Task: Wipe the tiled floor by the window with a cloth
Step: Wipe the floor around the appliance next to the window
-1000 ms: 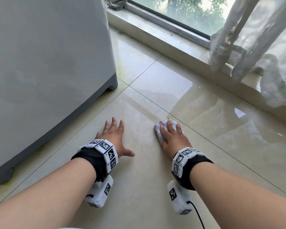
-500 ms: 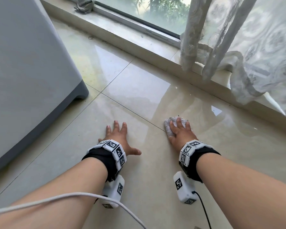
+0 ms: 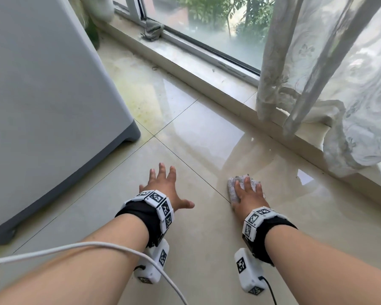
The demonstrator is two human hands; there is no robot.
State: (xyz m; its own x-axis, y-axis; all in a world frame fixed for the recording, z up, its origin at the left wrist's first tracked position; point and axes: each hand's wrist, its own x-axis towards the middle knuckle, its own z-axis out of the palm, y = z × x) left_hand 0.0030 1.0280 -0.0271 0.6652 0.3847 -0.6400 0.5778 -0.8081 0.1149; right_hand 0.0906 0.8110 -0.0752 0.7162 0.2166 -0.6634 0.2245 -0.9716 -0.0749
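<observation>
The person is leaning low over the tiled floor (image 3: 207, 238), both forearms reaching forward toward the window (image 3: 207, 25). The right hand (image 3: 248, 198) is lying flat, palm down, fingers straight and slightly parted, pressing a small white cloth (image 3: 233, 189) against the floor; it is pinning the cloth, not gripping it. The cloth is crumpled, sticking out past the fingertips and on the thumb side, and it is sitting just on the window side of a grout line, near the raised sill (image 3: 207, 78) but not touching it. The left hand (image 3: 165, 186) is resting open on the floor with fingers spread and thumb out to the side, holding nothing, well apart from the cloth across the same grout line. Each wrist is wearing a black band (image 3: 141, 219) ringed with white marker blocks (image 3: 156, 198), and a white marker box (image 3: 156, 265) is hanging beneath each forearm. A white cable (image 3: 75, 246) is crossing over the left forearm. A grey appliance (image 3: 42, 95) is standing at the left edge of the floor, with yellowish staining on the tile beside its foot. A sheer white curtain (image 3: 350, 84) is hanging at the right, its hem bunching on the sill. A grey rag (image 3: 152, 30) is lying in the window track.
</observation>
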